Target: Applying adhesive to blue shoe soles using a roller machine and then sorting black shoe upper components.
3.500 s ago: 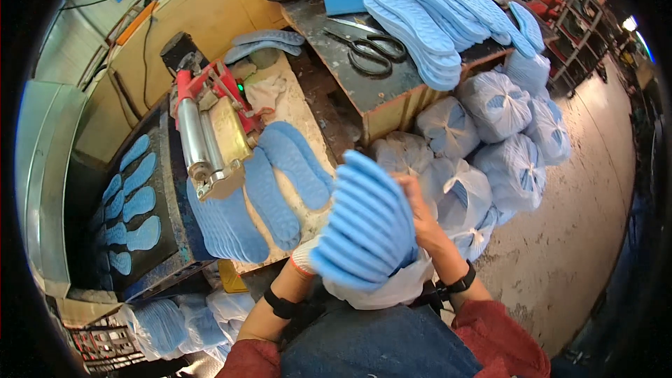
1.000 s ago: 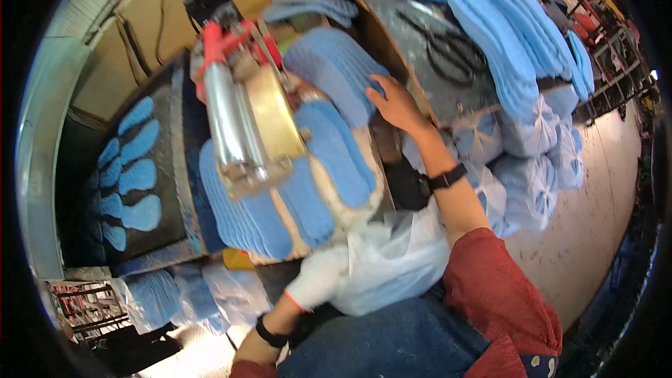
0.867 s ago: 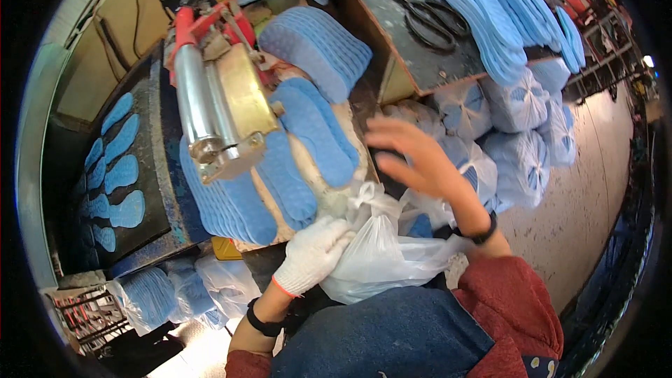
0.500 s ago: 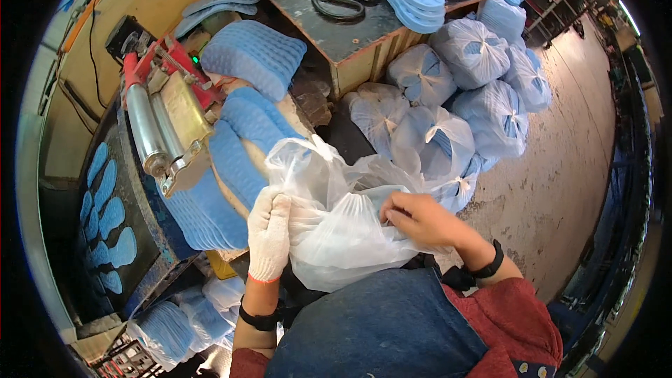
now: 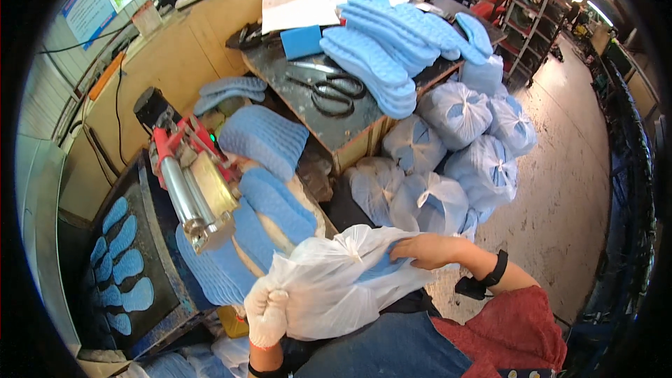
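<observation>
A translucent white plastic bag with blue insoles showing through its right part lies in front of my apron. My left hand, in a white knitted glove, is closed on the bag's left end. Bare, my right hand bends its fingers over the upper right side of the bag, where the blue shows through. Its thumb is partly hidden. Just beyond the bag, stacked blue insoles lie on the bench beside a machine with metal rollers.
Several tied bags of insoles are piled on the floor beside the dark table. Black-handled scissors and more insoles lie on that table. Loose insole pieces rest on a black board at left. A metal rack stands far back.
The bag's loose, gathered top has come down and its film is drawn out flatter between my hands. My right hand has moved onto the bag's right side. The view has tilted up.
</observation>
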Demonstrator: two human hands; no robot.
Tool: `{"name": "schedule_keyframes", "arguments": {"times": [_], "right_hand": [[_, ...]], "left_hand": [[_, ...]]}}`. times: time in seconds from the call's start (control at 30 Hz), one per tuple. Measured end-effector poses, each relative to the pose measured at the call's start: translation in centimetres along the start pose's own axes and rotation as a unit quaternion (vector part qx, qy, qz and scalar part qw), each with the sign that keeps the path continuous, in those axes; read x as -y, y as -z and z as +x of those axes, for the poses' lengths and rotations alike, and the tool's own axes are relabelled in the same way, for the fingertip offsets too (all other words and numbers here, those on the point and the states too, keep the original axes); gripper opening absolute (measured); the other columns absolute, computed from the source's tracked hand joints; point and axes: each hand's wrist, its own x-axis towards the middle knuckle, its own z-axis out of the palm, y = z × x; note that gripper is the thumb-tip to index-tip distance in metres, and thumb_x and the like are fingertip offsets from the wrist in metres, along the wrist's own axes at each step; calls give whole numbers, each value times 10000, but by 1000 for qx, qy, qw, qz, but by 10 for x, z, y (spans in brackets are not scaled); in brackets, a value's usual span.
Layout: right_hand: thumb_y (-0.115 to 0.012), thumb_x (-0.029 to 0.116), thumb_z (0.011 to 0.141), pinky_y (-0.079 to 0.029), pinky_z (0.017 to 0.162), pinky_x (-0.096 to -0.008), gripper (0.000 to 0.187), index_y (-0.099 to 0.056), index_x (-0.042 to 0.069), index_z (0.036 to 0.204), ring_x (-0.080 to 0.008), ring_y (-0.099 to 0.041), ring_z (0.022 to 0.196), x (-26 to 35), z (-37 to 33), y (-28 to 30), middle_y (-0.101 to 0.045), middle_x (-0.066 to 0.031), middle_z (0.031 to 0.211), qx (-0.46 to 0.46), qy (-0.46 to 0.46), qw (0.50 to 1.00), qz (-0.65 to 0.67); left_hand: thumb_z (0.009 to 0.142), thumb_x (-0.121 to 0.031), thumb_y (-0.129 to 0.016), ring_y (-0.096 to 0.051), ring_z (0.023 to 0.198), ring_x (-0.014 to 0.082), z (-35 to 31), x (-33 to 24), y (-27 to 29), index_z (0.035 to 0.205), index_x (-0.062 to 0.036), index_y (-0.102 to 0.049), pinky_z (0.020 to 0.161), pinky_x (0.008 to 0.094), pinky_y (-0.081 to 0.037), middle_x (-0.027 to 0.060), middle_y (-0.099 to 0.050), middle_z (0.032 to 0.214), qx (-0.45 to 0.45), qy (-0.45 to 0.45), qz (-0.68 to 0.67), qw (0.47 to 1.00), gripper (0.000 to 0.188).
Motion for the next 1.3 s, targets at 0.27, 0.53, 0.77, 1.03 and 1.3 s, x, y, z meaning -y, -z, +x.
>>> {"name": "schedule_keyframes", "arguments": {"times": [0.27,0.53,0.77,1.03,1.3], "right_hand": [[-727,305,722,-521,775,-431,595,-519,124,1249,-365,-616,954,16,19,-36,-586,-196,1106,24,-187,971,-150],[-758,364,688,-467,610,-395,307,-686,125,866,-295,-621,735,24,14,29,-604,-80,850,-131,-114,981,-88],[-725,241,730,-485,748,-380,254,-651,14,817,-282,-632,862,28,-37,97,-645,-139,1064,-295,59,923,242],[-714,169,690,-524,801,-320,370,-631,-23,996,-219,-644,890,5,-90,104,-642,-172,1058,-481,45,636,602],[-638,177,863,-512,670,-224,336,-538,-13,1120,-136,-624,811,10,-26,206,-645,-81,970,-542,238,568,572]], "left_hand": [[874,-56,-579,-597,792,159,20,-10,-12,967,-38,-628,738,265,-471,68,-621,852,232,-23,165,958,106],[841,-60,-585,-603,697,335,34,9,-17,919,-67,-590,602,350,-483,140,-587,807,71,-141,390,907,79],[822,-104,-530,-615,580,299,41,52,-11,837,-115,-541,495,381,-488,98,-557,714,142,-164,648,730,22],[808,-113,-513,-633,557,268,30,80,-10,844,-123,-562,450,387,-483,82,-595,704,255,-154,678,672,62],[856,-106,-449,-637,605,295,26,80,-21,980,-127,-552,485,410,-493,100,-602,756,341,-161,608,698,163]]}}
